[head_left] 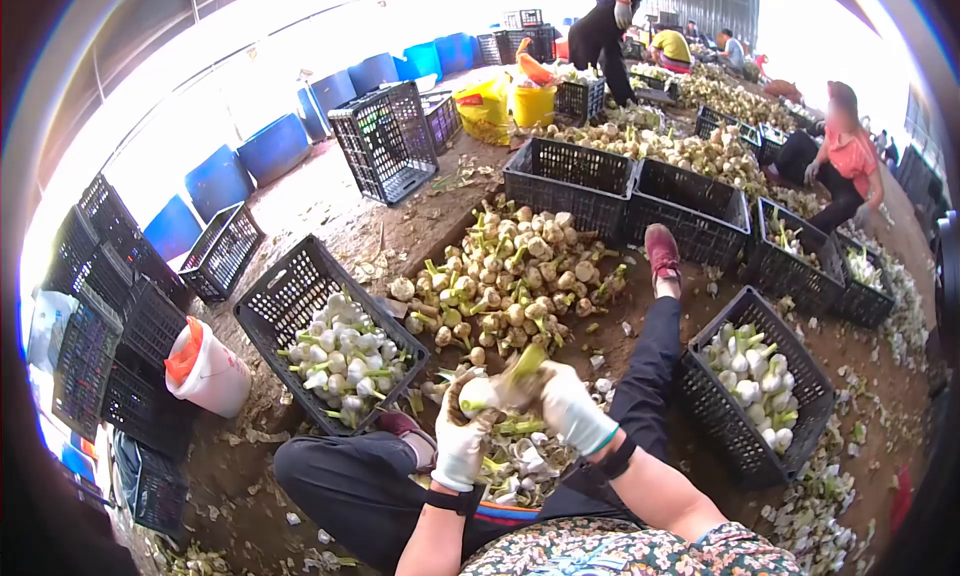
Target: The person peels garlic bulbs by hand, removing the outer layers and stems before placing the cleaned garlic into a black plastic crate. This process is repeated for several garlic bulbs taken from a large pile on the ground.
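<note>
My left hand [462, 438], in a soiled white glove, is closed round a garlic bulb [478, 396] in front of my lap. My right hand [570, 404], gloved too, is closed on the bulb's green stem and outer skin [524, 374], partly blurred. Just beyond both hands lies a heap of unpeeled garlic [510, 276]. To the left stands a black crate [285, 306] partly filled with cleaned white bulbs [350, 356]; a second black crate [715, 426] with white bulbs [750, 381] is at the right. Peeled skins [520, 456] lie below my hands.
Two black crates [570, 181] stand behind the heap, and further crates [800, 266] are at the right. A white bucket [215, 376] and stacked crates [140, 326] are at the left. Other people [845, 161] sit or stand farther back. My legs [650, 376] extend forward.
</note>
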Tool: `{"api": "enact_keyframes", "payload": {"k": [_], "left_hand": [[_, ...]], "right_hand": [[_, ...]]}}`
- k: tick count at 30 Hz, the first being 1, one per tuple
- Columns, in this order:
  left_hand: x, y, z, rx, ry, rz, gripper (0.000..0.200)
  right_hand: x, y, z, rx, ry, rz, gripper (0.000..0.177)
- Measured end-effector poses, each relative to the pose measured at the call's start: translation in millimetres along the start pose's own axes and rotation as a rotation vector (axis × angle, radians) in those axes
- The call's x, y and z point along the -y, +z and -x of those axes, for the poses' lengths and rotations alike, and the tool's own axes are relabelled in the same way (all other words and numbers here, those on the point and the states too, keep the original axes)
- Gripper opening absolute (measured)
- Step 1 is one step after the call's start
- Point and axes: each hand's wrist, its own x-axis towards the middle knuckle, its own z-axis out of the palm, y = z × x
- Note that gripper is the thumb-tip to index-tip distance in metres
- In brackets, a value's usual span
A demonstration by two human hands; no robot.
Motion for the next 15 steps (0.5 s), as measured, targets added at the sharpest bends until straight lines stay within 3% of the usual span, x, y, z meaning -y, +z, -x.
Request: {"api": "enact_keyframes", "payload": {"k": [1,2,3,5,6,7,9,13,15], "left_hand": [[-5.9,0.3,1.8,0.027,-0.050,0.071,0.073],[-19.1,3.1,6.0,0.057,-0.141,0.186,0.073],[-17.6,-1.5,6.1,0.071,-0.120,0.208,0.074],[-16.7,-6.6,4.3,0.098,-0.043,0.152,0.072],[-14.1,-7.7,1.4,0.100,-0.046,0.155,0.072],[-8.9,-7.8,2.2,0.075,-0.012,0.041,0.071],[-7.1,-0.6,2.7,0.098,0.053,-0.167,0.071],[-3.8,-2.5,1.6,0.149,0.029,-0.310,0.071],[-8.2,0.5,6.8,0.165,0.153,-0.608,0.067]], "right_hand": [[0.9,-11.4,-4.5,-0.121,0.085,-0.334,0.026],[14.4,-10.8,0.9,-0.285,0.013,-0.377,0.029],[5.2,-38.1,-12.4,-0.231,-0.005,0.008,0.036],[20.6,-31.6,-10.8,-0.146,-0.021,1.231,0.048],[29.9,-17.1,6.2,-0.159,-0.167,1.463,0.056],[29.9,-4.9,15.0,-0.139,-0.310,1.236,0.050],[49.5,29.3,26.4,0.061,-0.194,0.981,0.042],[62.0,53.3,27.2,0.158,-0.341,1.269,0.029],[56.7,45.8,22.2,0.261,-0.324,1.451,0.029]]}}
